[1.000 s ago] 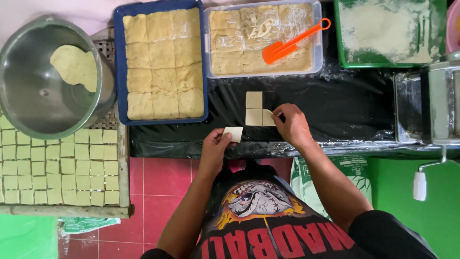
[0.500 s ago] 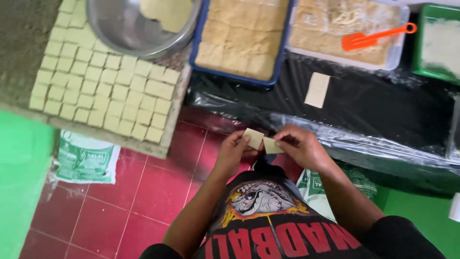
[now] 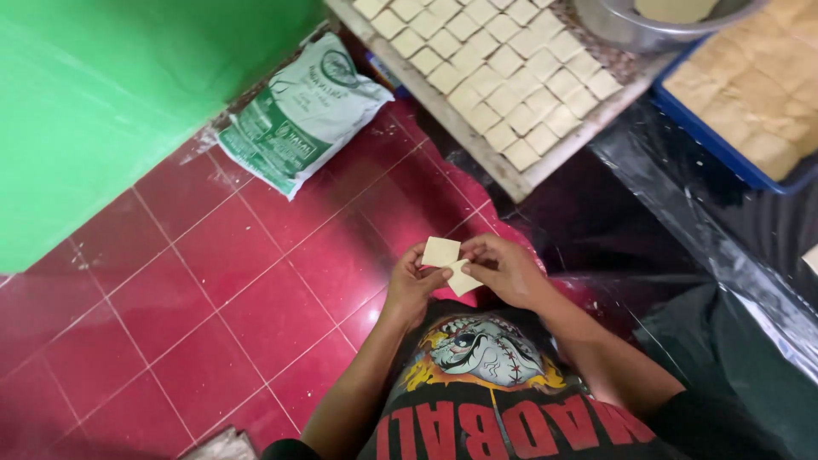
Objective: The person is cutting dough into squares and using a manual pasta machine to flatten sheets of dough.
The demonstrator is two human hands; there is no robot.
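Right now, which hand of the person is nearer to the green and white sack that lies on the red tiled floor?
Left. The left hand holds pale square dough pieces on the side toward the green and white sack; the right hand is farther from it, on the other side of the pieces.

two hands (image 3: 415, 285) (image 3: 504, 271), two pale dough squares (image 3: 440, 252) (image 3: 463, 279), one green sack (image 3: 300, 115), one metal bowl (image 3: 630, 25), one blue tray (image 3: 724, 145).

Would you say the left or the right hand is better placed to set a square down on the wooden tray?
Probably the right hand: it pinches one pale dough square and lies on the side nearer the wooden tray. The left hand holds the other square.
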